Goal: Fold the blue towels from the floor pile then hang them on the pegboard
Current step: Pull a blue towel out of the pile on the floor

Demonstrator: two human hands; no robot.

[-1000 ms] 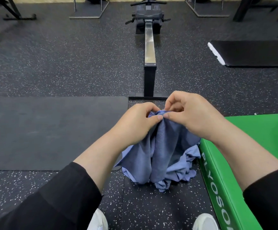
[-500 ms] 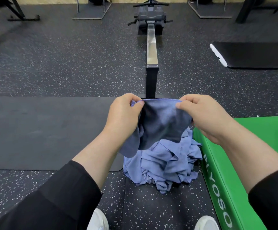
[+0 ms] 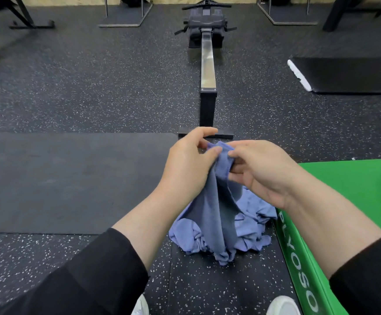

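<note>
The blue towel [image 3: 216,201] hangs down bunched between both hands, above the pile of blue towels [image 3: 250,233] on the floor [image 3: 94,87]. Half a second ago its top edge was pulled wide and flat; now the hands have come close together and the cloth is scrunched up. The left hand [image 3: 187,167] pinches the top of the towel with thumb and fingers. The right hand [image 3: 260,171] pinches the edge just beside it. The towel's bottom end touches the pile. A green box [image 3: 355,201] sits just right of the pile. A black mat [image 3: 71,178] lies to the left. A rowing machine [image 3: 207,64] stands ahead, past the hands. Two white shoes [image 3: 280,305] show at the bottom.
</note>
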